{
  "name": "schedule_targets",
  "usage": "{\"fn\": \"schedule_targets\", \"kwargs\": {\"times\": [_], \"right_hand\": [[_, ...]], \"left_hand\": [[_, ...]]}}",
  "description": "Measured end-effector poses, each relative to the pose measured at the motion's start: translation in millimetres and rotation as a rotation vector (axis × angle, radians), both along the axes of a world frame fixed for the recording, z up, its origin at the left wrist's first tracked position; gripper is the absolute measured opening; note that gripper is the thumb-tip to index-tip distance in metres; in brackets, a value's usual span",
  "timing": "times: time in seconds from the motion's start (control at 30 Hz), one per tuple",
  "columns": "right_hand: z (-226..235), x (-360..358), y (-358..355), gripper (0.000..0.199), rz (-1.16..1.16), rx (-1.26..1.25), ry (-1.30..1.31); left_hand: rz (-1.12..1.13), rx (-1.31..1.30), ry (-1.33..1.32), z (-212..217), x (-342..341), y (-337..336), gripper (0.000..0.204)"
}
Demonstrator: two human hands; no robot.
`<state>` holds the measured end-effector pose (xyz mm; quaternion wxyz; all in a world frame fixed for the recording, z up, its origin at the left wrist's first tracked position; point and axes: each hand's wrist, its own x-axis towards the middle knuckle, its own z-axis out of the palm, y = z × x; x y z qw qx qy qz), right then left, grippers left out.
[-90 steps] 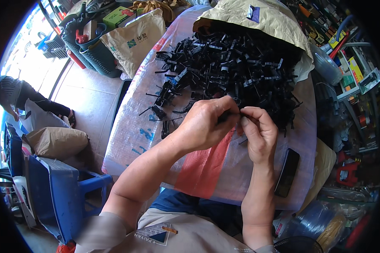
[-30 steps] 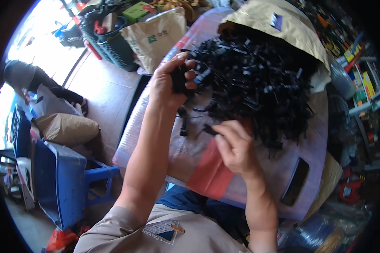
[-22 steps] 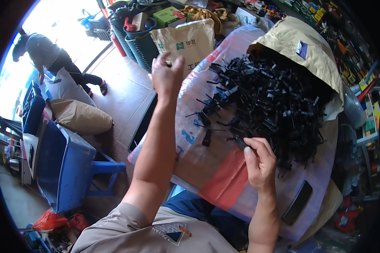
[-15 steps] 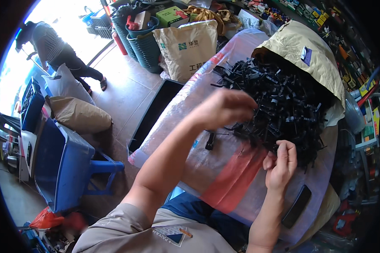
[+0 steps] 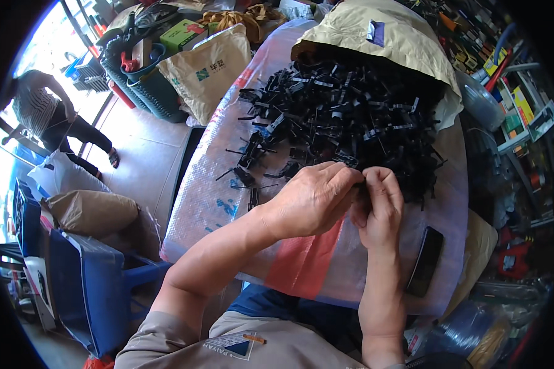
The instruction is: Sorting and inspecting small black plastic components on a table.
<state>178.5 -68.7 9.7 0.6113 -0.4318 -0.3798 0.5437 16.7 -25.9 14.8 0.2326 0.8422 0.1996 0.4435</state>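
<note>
left hand (image 5: pixel 311 200) and right hand (image 5: pixel 378 206) together, fingertips pinched on one small black plastic piece (image 5: pixel 358 184) between them | long axis hidden | pile of black pieces (image 5: pixel 351 117) just beyond both hands | phone (image 5: pixel 426 261) right of right hand
</note>
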Motion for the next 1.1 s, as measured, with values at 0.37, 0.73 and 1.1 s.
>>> {"fn": "schedule_targets", "kwargs": {"times": [0.37, 0.73, 1.1], "right_hand": [[-6, 12, 0, 0.014, 0.026, 0.315, -0.321], [-11, 11, 3, 0.014, 0.071, 0.326, -0.227], [-5, 11, 0, 0.017, 0.057, 0.269, -0.176]], "left_hand": [[-0.001, -0.295, -0.126, -6, 1, -3, 0.01], [0.078, -0.18, -0.131, -10, 6, -6, 0.012], [0.194, -0.03, -0.21, -13, 18, -13, 0.022]]}}
